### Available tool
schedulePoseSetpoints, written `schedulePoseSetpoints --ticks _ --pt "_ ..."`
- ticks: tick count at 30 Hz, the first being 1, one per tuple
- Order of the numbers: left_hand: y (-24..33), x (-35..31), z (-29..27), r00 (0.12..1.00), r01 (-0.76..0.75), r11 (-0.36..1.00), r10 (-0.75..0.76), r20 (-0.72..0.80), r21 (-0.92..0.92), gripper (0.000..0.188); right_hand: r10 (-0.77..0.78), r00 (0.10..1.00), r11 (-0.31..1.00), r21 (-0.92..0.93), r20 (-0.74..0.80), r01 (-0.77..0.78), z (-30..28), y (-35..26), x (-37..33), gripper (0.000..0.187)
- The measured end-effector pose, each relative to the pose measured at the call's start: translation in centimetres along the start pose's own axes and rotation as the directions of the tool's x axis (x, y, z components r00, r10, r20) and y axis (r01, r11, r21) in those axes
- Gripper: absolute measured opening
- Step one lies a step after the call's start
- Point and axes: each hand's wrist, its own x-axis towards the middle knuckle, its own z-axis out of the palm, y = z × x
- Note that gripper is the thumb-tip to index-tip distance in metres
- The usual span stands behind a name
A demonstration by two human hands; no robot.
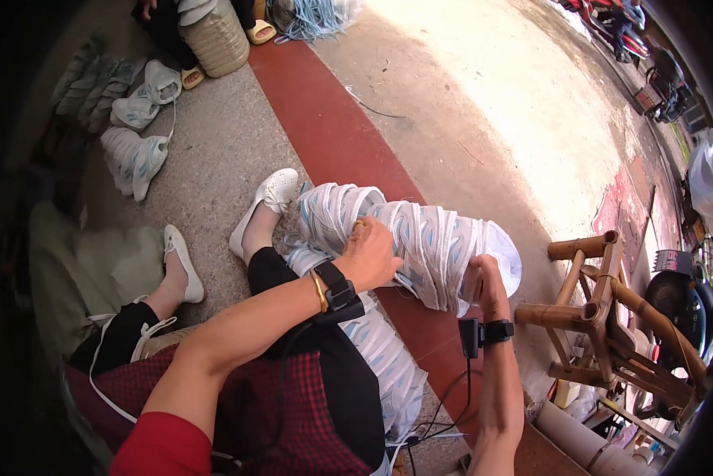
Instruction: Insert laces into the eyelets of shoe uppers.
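Note:
A long stack of nested white and light-blue shoe uppers [416, 230] lies across my lap and over the red floor strip, with white edging showing along it. My left hand [370, 252] is closed on its near side at the middle, fingers curled and thumb toward the right. At the right end, beside a smooth white rounded piece [501, 258], my right hand [490, 287] grips the stack's edge; its fingertips are blurred and partly hidden. Below, a second stack of similar uppers [384, 357] leans along my leg.
A bamboo stool [590, 313] stands close on the right. More uppers [138, 155] lie on the floor at the left. At the top sits another person in yellow sandals [261, 32], by a wrapped bundle [213, 40] and blue cords [305, 17]. Scooters [662, 83] stand far right.

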Motion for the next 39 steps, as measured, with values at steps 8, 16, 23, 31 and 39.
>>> schedulePoseSetpoints --ticks 8,16,23,31,39 --pt "-9.0 2.9 -4.9 0.817 0.091 0.992 -0.124 -0.564 -0.086 0.066 0.164 0.985 0.986 0.027 -0.054 -0.163 -0.2 0.9 4.4 0.038" --pt "-12.2 4.2 -2.0 0.832 0.531 0.577 -0.495 0.251 -0.620 0.101 0.092 0.995 0.987 -0.133 0.045 -0.085 2.8 -3.0 3.5 0.025" --pt "-10.5 2.2 -4.5 0.983 0.016 0.333 -0.178 -0.047 -0.943 0.109 -0.148 0.978 0.985 -0.104 -0.146 0.134 4.5 -5.0 -5.4 0.019" --pt "-11.1 0.3 -8.0 1.000 0.003 -0.146 -0.023 0.006 -0.989 0.070 -0.611 0.762 0.082 -0.941 0.212 0.328 1.9 4.2 -14.9 0.030" --pt "-14.3 1.0 -2.0 0.897 0.256 0.655 0.113 0.427 -0.711 0.068 -0.303 0.952 0.591 -0.776 0.039 0.220 5.5 13.5 -9.9 0.041"
